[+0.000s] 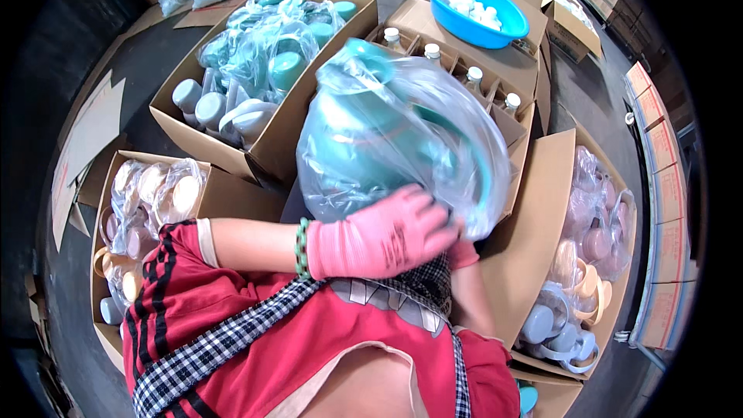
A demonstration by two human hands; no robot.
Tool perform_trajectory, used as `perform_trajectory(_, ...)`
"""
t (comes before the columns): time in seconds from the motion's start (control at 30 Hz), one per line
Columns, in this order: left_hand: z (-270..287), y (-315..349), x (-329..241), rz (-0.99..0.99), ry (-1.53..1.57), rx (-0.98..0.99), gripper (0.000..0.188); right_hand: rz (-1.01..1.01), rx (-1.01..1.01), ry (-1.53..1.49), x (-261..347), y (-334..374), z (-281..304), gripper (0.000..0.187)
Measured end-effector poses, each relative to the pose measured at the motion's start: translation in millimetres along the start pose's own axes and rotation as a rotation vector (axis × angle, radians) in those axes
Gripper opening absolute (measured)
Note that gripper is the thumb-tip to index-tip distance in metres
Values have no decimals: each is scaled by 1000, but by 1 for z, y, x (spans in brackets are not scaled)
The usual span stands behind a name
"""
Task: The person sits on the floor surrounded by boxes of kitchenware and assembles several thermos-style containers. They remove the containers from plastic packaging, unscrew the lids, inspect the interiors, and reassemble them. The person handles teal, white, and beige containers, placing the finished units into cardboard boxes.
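In front of my chest is a clear plastic bag (333, 166) with large teal plastic pieces (360, 120) inside; a curved, handle-like strip shows through the film. My left hand (383, 236), in a pink knit glove, lies across the bag's near edge with its fingers curled onto the film. Just beyond its fingertips, low at the bag's right corner, is my right hand (464, 254), also gloved in pink. The left hand and the bag cover most of it, so its fingers are hidden.
Behind the bag, a divided carton holds white-capped glass bottles (474, 76). A blue basin (476, 19) of white caps rests on cardboard. Open cartons with bagged teal lids (288, 70), pale lids (186, 193) and coloured handled lids (596, 244) surround me. Stacked boxes (665, 155) stand far right.
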State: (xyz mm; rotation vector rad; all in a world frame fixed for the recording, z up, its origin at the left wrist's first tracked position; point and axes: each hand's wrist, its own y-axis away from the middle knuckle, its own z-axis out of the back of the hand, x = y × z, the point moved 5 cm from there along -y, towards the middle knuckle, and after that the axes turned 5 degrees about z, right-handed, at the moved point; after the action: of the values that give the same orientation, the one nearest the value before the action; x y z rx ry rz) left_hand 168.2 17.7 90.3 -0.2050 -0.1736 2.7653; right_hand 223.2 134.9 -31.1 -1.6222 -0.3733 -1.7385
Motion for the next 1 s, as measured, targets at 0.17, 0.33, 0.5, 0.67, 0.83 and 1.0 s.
perform_trajectory(0.17, -7, 38, 4, -268, 111, -213, 26, -99, -37, -12, -8, 10, 38, 48)
perform_trajectory(0.33, 37, 84, 81, -5, 470, -422, 67, -118, -46, 41, -36, 19, 40, 47)
perform_trajectory(0.5, -41, 81, 153, 400, 1059, -658, 115, -72, 358, 174, -64, 56, 19, 46)
perform_trajectory(0.67, -146, 93, 116, 451, 834, -240, 119, -267, -216, 95, 25, 34, 124, 34)
perform_trajectory(0.83, -115, 71, 96, 417, 708, -209, 116, 132, -110, 234, 100, 6, 86, 56)
perform_trajectory(1.0, -124, 92, 118, 372, 823, -197, 103, 127, -39, 686, 85, -27, 50, 56)
